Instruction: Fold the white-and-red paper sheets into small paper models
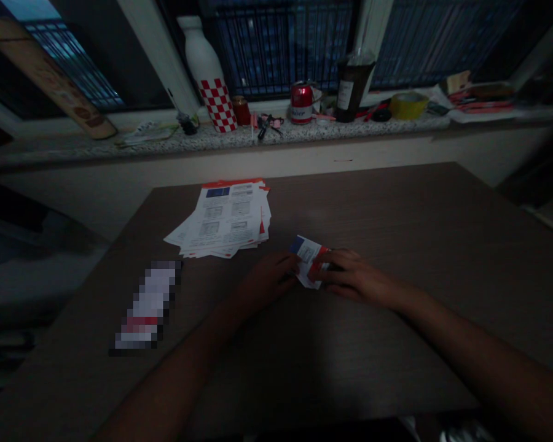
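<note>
A small folded paper [308, 250], white with blue and red printed areas, lies at an angle on the dark wooden table between my two hands. My left hand [276, 275] grips its left edge, the fingers curled together and dim in shadow. From the other side my right hand [352, 276] holds the paper's right part, with its fingers slightly apart over the red area. The thumbs are hard to make out. Beyond my left hand is a loose stack of printed sheets [225, 221] with orange-red edges, fanned out unevenly.
A pixelated phone-like object [146, 305] lies at the table's left. Along the granite windowsill [166, 144] stand a white bottle with red checks [212, 92], a red can [301, 103], a dark drink cup [350, 89] and a roll of yellow tape [408, 106].
</note>
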The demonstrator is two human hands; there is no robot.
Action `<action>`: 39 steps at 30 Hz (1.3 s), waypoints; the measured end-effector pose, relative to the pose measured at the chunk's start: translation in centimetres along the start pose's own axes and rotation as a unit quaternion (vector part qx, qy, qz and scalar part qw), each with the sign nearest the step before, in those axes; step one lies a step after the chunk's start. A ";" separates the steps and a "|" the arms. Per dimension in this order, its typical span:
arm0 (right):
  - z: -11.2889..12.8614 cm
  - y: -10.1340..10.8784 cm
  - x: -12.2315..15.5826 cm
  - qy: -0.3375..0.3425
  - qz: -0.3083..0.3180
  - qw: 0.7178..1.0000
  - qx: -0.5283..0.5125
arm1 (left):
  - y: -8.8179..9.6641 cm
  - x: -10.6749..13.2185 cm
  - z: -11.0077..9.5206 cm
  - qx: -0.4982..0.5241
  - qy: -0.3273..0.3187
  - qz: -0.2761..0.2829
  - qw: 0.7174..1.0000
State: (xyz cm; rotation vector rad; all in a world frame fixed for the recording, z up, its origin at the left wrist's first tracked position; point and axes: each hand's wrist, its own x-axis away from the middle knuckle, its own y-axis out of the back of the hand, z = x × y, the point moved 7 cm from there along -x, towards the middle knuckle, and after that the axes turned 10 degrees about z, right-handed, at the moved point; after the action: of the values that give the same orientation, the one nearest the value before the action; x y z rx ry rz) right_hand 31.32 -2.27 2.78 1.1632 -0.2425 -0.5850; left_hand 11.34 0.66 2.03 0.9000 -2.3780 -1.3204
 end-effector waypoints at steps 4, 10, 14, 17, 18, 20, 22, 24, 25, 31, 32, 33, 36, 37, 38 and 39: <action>0.6 -0.3 -0.1 -0.009 0.024 0.999 0.047 | 0.0 -0.1 -0.1 -0.013 0.002 0.003 1.000; 0.9 -0.5 -0.4 -0.022 0.035 0.995 0.094 | 0.0 -0.1 -0.4 -0.045 0.001 0.013 0.999; 0.7 -0.6 -0.4 -0.020 0.021 0.994 0.103 | 0.0 -0.1 -0.5 -0.051 -0.007 0.012 0.999; 0.5 -0.8 -0.4 -0.018 0.018 0.995 0.101 | 0.0 -0.1 -0.6 -0.047 -0.006 0.011 0.999; 0.5 -0.8 -0.4 -0.019 0.021 0.995 0.098 | 0.0 -0.1 -0.6 -0.046 -0.007 0.011 0.999; 0.5 -0.8 -0.3 -0.023 0.024 0.995 0.093 | 0.0 -0.1 -0.6 -0.047 -0.009 0.009 0.999; 0.6 -0.8 -0.3 -0.024 0.024 0.995 0.089 | 0.0 -0.1 -0.6 -0.051 -0.011 0.006 0.999; 0.5 -0.6 -0.3 -0.022 0.018 0.996 0.080 | -0.1 -0.1 -0.5 -0.050 -0.010 0.006 0.999; 0.5 -0.6 -0.3 -0.022 0.012 0.997 0.071 | -0.2 0.0 -0.4 -0.049 -0.006 0.003 0.999; -1.3 0.0 0.0 -0.046 -0.035 0.997 -0.057 | -0.3 0.1 -0.1 -0.044 -0.001 -0.009 0.999; -1.6 0.2 0.1 -0.052 -0.049 0.995 -0.077 | -0.4 0.1 -0.2 -0.049 -0.010 -0.008 0.999; -1.8 0.3 0.2 -0.053 -0.059 0.993 -0.089 | -0.4 0.1 -0.2 -0.056 -0.018 -0.006 0.998; -1.7 0.2 0.2 -0.036 -0.051 0.995 -0.075 | -0.5 0.1 -0.3 -0.081 -0.022 -0.004 0.996; -1.6 0.0 0.2 -0.030 -0.045 0.997 -0.058 | -0.5 0.1 -0.3 -0.090 -0.022 -0.004 0.996; -1.5 0.0 0.2 -0.025 -0.041 0.998 -0.038 | -0.5 0.1 -0.3 -0.100 -0.022 -0.003 0.995; -1.4 -0.1 0.2 -0.022 -0.039 0.999 -0.017 | -0.6 0.1 -0.3 -0.109 -0.021 -0.004 0.994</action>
State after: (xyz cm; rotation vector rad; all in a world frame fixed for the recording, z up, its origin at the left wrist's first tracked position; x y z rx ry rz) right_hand 32.13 -1.31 2.11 1.1310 -0.2250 -0.6814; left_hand 11.63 0.15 1.74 0.8251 -2.2058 -1.5792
